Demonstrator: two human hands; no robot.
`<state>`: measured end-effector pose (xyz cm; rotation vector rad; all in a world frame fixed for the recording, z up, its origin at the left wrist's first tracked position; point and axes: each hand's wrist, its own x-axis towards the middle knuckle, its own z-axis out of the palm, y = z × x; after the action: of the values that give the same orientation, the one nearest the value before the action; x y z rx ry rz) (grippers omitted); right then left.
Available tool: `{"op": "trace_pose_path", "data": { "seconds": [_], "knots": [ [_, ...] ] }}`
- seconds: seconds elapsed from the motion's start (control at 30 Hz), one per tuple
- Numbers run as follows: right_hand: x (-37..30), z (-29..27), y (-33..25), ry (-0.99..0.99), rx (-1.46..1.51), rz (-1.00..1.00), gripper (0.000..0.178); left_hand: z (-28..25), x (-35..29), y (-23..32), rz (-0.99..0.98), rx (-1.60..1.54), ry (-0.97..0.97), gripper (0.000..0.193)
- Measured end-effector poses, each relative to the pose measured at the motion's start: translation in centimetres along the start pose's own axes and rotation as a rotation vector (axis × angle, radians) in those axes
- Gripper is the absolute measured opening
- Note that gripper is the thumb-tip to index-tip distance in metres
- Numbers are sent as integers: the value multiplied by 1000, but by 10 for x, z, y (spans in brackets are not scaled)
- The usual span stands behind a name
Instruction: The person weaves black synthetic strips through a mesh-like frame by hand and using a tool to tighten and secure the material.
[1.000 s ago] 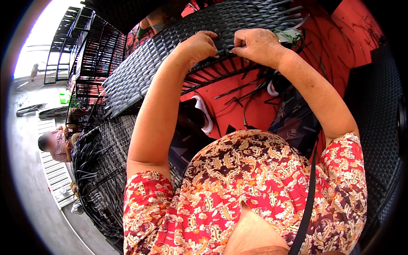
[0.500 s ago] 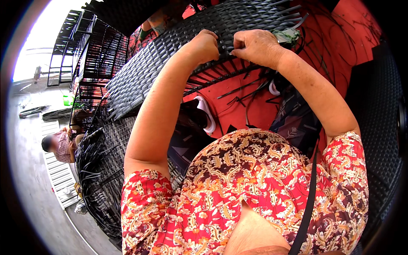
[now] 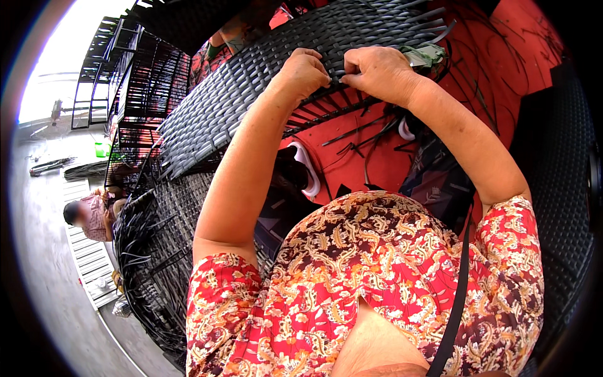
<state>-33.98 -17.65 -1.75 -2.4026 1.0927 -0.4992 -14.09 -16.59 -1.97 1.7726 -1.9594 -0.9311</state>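
Note:
A dark grey woven wicker panel (image 3: 213, 107) slants across the upper middle, with loose strip ends along its right side. At its near edge my left hand (image 3: 306, 74) is closed, thumb and fingertips pinched together. Just to the right, my right hand (image 3: 380, 72) is closed as well, with its index finger curled over the thumb. Their fingertips almost meet over a wicker strip (image 3: 336, 81) at the panel's edge; most of that strip is hidden by fingers and weave. A pale green crumpled cloth or wrapper (image 3: 427, 54) lies beside my right wrist.
Black wicker frames (image 3: 151, 81) stand at the upper left. Another woven piece (image 3: 182, 220) with loose ends lies left of my legs. Cut strips litter the red floor covering (image 3: 352, 141). A person (image 3: 94, 220) sits at the far left. Dark wicker furniture (image 3: 556, 163) stands at the right.
My left hand has shifted slightly right and down along the panel's edge, closer to my right hand. The right hand has barely moved, and the panel stays put.

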Motion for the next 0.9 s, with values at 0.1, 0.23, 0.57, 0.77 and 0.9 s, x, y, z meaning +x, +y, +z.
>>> {"op": "trace_pose_path", "data": {
  "seconds": [0.1, 0.23, 0.57, 0.77, 0.9],
  "knots": [
    [-5, 1, -5, 96, -88, -54, 19, -1, 2, 14, 100, 242, -40, 18],
    [-12, 7, 2, 169, -159, -110, 17, -2, 7, 31, 180, 649, -79, 18],
    [-43, 4, 24, 188, 625, 126, 20, -6, 3, 22, 274, 435, -32, 14],
    [-34, 13, 16, 289, 550, -38, 14, 5, -4, 12, 169, 141, 125, 13],
    [-32, 27, 26, 341, 472, -49, 13, 20, -7, 3, 124, 71, 293, 14]
  ]
}}
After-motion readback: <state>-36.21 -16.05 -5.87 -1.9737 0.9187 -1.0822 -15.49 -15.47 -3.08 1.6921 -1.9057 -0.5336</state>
